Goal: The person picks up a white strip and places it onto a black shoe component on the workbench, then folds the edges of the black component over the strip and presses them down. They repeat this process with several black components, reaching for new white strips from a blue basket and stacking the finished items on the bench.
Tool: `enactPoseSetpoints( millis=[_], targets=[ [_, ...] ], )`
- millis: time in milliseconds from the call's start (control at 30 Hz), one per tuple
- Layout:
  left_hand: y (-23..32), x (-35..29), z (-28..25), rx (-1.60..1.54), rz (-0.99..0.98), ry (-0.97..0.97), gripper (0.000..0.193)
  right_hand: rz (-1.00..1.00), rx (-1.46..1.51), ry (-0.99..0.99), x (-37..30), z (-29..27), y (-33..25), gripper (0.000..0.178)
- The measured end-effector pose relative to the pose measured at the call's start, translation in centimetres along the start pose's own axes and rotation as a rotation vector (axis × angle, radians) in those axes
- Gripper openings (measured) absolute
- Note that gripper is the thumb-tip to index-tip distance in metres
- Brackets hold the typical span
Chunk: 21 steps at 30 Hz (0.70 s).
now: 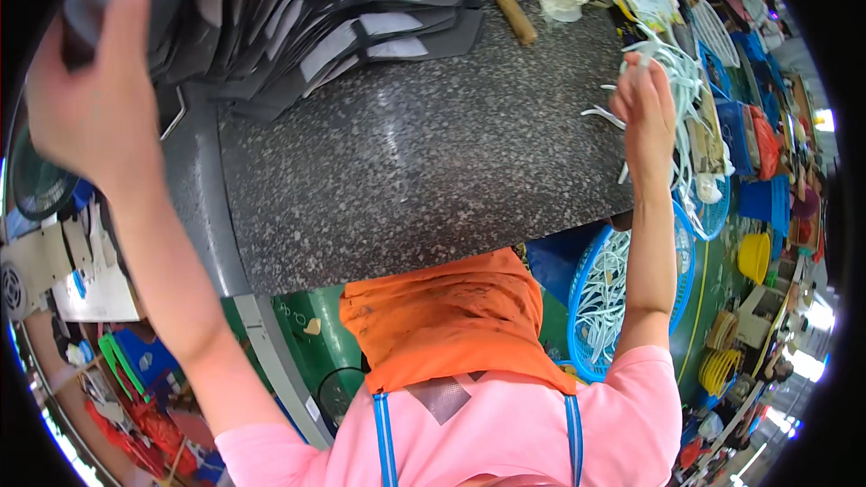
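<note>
Two hands up: left hand [95,95] gripped a dark grey piece [86,9] beside the stack of grey cut pieces [316,27]; right hand [642,99], far across the tabletop [415,162], pinched white straps [686,90].

The left hand [95,95] is blurred, its fingertips running out into the dark rim at the top-left corner, and the dark flat piece [86,9] it grips is half lost there. The fanned stack of dark grey cut sheets [316,18] is cut off by the top edge. The right hand [645,104] hides part of the bundle of white cords [690,90]. The near edge of the speckled grey stone desk [406,171] disappears under the orange cloth [451,316]. Far-right clutter is too small to tell.
</note>
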<state>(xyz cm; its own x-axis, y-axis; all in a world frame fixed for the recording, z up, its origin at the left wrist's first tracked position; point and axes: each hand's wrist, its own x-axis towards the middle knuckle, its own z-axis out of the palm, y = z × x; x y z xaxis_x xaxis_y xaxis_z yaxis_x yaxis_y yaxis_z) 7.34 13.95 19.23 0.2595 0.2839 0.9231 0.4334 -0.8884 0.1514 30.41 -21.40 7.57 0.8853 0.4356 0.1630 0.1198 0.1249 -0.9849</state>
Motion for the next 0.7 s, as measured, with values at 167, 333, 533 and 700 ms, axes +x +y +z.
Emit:
enactPoseSetpoints(
  millis=[167,333,533,700],
  targets=[
    [5.9,-16.8,-7.8,-0.457,0.166,-0.948,0.057,0.004,-0.426,-0.062,-5.2,2.4,-1.9,0.024],
    [8.7,-20.0,-10.4,-0.797,-0.438,-1.013,0.049,-0.372,-0.652,-0.878,-9.3,9.0,-2.2,0.01],
    [6.5,-19.6,-11.5,-0.778,-0.872,-0.787,0.008,-0.251,-0.555,-0.889,-9.6,13.5,-0.6,0.015],
    [3.5,-21.4,-10.0,-0.225,-0.49,-0.839,0.011,-0.035,-0.672,-0.906,-9.7,14.3,-0.3,0.012]
  ],
)
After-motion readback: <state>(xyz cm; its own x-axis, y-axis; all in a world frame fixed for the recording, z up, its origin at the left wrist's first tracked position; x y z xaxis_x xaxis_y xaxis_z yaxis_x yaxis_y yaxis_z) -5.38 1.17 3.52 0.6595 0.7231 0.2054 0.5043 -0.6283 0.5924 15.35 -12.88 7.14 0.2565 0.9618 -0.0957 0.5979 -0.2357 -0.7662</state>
